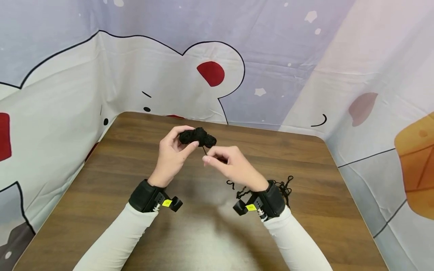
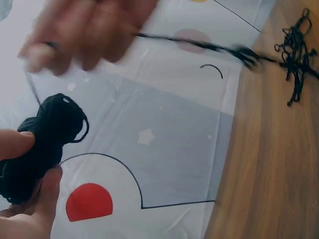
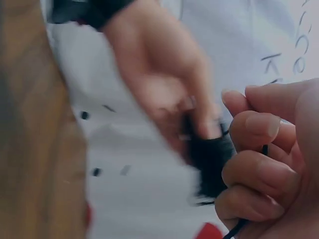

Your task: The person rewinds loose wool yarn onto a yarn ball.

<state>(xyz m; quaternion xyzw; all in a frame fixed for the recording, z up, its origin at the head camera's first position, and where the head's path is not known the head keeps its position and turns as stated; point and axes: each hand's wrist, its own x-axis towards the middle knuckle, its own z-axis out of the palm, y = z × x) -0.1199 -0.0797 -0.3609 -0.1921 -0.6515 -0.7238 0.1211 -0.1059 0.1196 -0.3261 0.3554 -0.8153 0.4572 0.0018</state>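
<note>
My left hand (image 1: 169, 156) holds a small skein of black yarn (image 1: 199, 136) above the far half of the table, thumb on the near side and fingers behind. The skein is bunched in at its middle. From it a thin strand (image 1: 204, 150) runs to my right hand (image 1: 234, 164), whose thumb and index finger pinch it. In the right wrist view the other fingers (image 3: 256, 169) curl round the yarn. Past the right hand, in the left wrist view, a twisted length of yarn (image 2: 199, 45) stretches toward a loose tangle of black yarn (image 2: 297, 62) on the table.
The brown wooden table (image 1: 112, 195) has rounded far corners. A printed cloth (image 1: 271, 67) hangs behind it and along both sides. The tangle lies partly behind my right wrist, which wears a black camera band (image 1: 271, 201); the left wrist wears another (image 1: 144, 195).
</note>
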